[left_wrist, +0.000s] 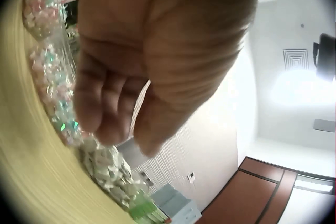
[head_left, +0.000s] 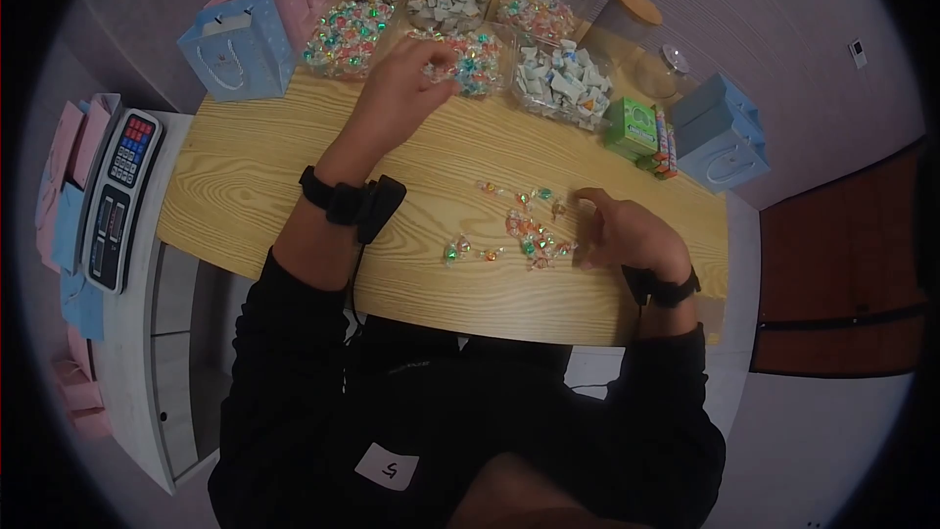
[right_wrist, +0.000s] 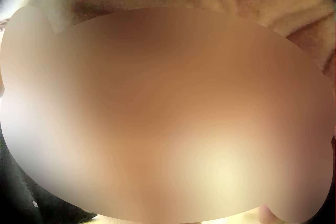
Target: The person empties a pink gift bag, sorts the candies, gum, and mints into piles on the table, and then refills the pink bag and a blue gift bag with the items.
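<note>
Above the front tray of wrapped candies [head_left: 480, 64] hangs the left hand [head_left: 397, 93], its fingers bent and its thumb apart. In the left wrist view a gap shows between thumb and fingers of that hand [left_wrist: 157, 50], with no held thing visible. Loose shiny candies [head_left: 534, 240] lie in a small group on the wooden table [head_left: 411, 274], a few others around them. Just right of this group is the right hand [head_left: 636, 235], fingers loosely bent towards the candies; whether it touches the table cannot be told. The right wrist view is mostly blurred.
White-wrapped sweets [head_left: 563, 83] fill a clear tray behind. Blue gift bags [head_left: 240, 49] stand at the back left and right [head_left: 720, 137], beside a green box [head_left: 634, 127]. A scale [head_left: 122, 201] sits on the side counter at left.
</note>
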A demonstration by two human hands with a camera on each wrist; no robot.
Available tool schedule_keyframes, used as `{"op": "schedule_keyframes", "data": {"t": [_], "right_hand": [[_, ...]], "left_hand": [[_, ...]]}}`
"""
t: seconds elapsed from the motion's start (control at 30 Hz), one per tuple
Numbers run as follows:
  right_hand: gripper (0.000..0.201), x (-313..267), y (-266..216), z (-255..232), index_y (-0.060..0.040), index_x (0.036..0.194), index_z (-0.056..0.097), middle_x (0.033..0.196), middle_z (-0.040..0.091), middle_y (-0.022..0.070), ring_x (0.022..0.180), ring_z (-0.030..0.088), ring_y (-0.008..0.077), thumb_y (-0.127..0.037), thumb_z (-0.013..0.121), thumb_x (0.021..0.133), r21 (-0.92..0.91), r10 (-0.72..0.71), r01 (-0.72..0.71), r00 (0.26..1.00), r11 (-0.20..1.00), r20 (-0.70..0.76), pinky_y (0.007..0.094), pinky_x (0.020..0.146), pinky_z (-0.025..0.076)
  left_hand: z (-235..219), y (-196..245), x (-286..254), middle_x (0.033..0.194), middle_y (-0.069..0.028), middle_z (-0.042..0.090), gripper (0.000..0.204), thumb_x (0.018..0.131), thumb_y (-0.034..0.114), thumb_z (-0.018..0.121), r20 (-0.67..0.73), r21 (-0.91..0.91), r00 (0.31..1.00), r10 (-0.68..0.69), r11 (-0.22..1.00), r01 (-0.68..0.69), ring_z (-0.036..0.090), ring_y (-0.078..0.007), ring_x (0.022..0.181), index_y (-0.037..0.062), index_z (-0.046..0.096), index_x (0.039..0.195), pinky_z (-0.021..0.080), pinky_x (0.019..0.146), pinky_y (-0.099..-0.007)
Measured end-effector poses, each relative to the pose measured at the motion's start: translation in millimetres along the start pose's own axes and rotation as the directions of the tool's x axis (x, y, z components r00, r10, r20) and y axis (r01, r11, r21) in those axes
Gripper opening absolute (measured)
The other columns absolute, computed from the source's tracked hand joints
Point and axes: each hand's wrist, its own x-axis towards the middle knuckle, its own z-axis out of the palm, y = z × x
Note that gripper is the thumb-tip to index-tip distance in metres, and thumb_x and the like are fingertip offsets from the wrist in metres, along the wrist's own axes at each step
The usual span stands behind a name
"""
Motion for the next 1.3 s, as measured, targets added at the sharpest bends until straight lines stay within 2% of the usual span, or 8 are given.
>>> {"op": "schedule_keyframes", "data": {"t": [0.1,0.2,0.67,0.73,0.8,1.03,1.17,1.3], "right_hand": [[0.104,-6,-4,22,-0.0069,0.146,0.029,0.078,0.067,0.0112,0.075,0.065,0.0287,-0.014,0.089,0.061,0.092,-0.042,0.049,0.996,0.995,-0.078,0.0369,0.068,0.050],[0.109,-4,-23,33,-0.0035,0.149,0.021,0.079,0.068,0.0124,0.075,0.065,0.0299,-0.014,0.088,0.063,0.201,-0.019,0.037,0.996,0.979,-0.093,0.0373,0.068,0.050],[0.079,60,-83,29,0.0020,0.140,0.032,0.070,0.063,0.0133,0.057,0.062,0.0237,-0.016,0.079,0.078,0.378,-0.105,0.129,0.991,0.917,-0.086,0.0341,0.054,0.048],[0.057,54,-89,31,-0.0015,0.124,0.050,0.072,0.063,0.0123,0.064,0.064,0.0279,-0.025,0.078,0.080,0.003,-0.225,0.242,0.908,0.970,-0.352,0.0372,0.059,0.049],[0.045,38,-101,33,-0.0035,0.114,0.056,0.071,0.062,0.0113,0.064,0.063,0.0262,-0.026,0.077,0.081,-0.055,-0.347,0.346,0.892,0.937,-0.290,0.0367,0.059,0.048],[0.030,31,-116,64,-0.0066,0.105,0.061,0.081,0.067,0.0125,0.079,0.065,0.0318,-0.027,0.071,0.085,0.048,-0.590,0.590,0.792,0.806,0.155,0.0408,0.069,0.049],[0.031,53,-111,54,-0.0057,0.109,0.060,0.079,0.066,0.0125,0.079,0.065,0.0316,-0.024,0.070,0.087,0.050,-0.572,0.570,0.819,0.820,0.044,0.0399,0.070,0.049],[0.029,71,-105,37,-0.0060,0.111,0.064,0.084,0.068,0.0091,0.076,0.065,0.0257,-0.018,0.071,0.085,0.110,-0.528,0.518,0.844,0.848,0.099,0.0345,0.070,0.050]], "left_hand": [[6,20,-10,0.096,-0.0112,0.063,0.027,0.078,0.010,0.073,0.575,-0.005,0.818,-0.017,1.000,0.024,0.066,-0.0237,0.083,0.0039,0.064,0.102,0.052,0.070,-0.0325],[35,11,-28,0.093,-0.0073,0.062,0.025,0.074,0.011,0.077,0.665,0.064,0.740,0.099,0.980,-0.189,0.062,-0.0191,0.086,0.0046,0.065,0.095,0.049,0.074,-0.0321],[-4,-21,-6,0.070,-0.0030,0.062,0.016,0.078,0.008,0.076,0.660,0.109,0.715,-0.229,0.971,0.210,0.058,-0.0087,0.062,-0.0006,0.064,0.084,0.045,0.054,-0.0251],[-13,-22,2,0.071,-0.0029,0.062,0.017,0.079,0.009,0.076,0.654,0.087,0.693,-0.302,0.941,0.328,0.057,-0.0083,0.060,-0.0005,0.064,0.086,0.045,0.052,-0.0238],[-15,-27,11,0.072,-0.0018,0.062,0.019,0.083,0.012,0.075,0.397,-0.347,0.891,-0.220,0.863,0.368,0.057,-0.0079,0.057,-0.0003,0.064,0.091,0.046,0.050,-0.0218],[0,-31,30,0.114,-0.0089,0.058,0.040,0.089,0.009,0.069,-0.106,-0.471,0.975,-0.196,0.873,0.125,0.060,-0.0088,0.077,-0.0024,0.056,0.125,0.051,0.067,-0.0227],[8,-22,23,0.117,-0.0078,0.057,0.034,0.090,0.009,0.067,-0.031,-0.254,0.999,0.042,0.966,-0.048,0.061,-0.0111,0.076,0.0011,0.060,0.121,0.050,0.067,-0.0226],[38,-31,9,0.109,-0.0075,0.058,0.025,0.088,0.009,0.068,0.543,-0.212,0.828,0.137,0.977,-0.023,0.061,-0.0140,0.078,0.0041,0.066,0.112,0.051,0.070,-0.0265]]}}
